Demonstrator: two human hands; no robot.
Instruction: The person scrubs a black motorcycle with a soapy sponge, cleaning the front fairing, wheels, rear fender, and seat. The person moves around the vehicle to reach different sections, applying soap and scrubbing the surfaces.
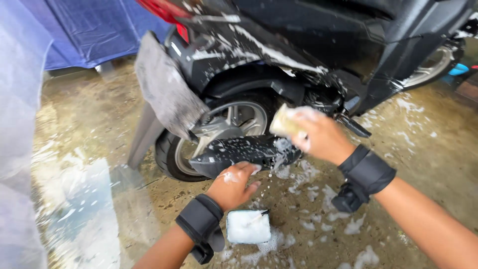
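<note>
A black scooter (pixel 318 45) streaked with white soap foam stands on the wet floor, its rear wheel (pixel 234 122) in the middle of the view. My right hand (pixel 321 137) is shut on a yellow soapy sponge (pixel 285 122), pressed near the black exhaust cover (pixel 239 154) beside the wheel. My left hand (pixel 234 185) rests on the lower edge of that cover, fingers curled against it. Both wrists wear black straps.
A small square tub of white foam (pixel 248 226) sits on the concrete floor (pixel 398 164) below my left hand. A grey mudflap (pixel 167 89) hangs behind the wheel. A blue tarp (pixel 94 30) is at the back left; foam patches dot the floor.
</note>
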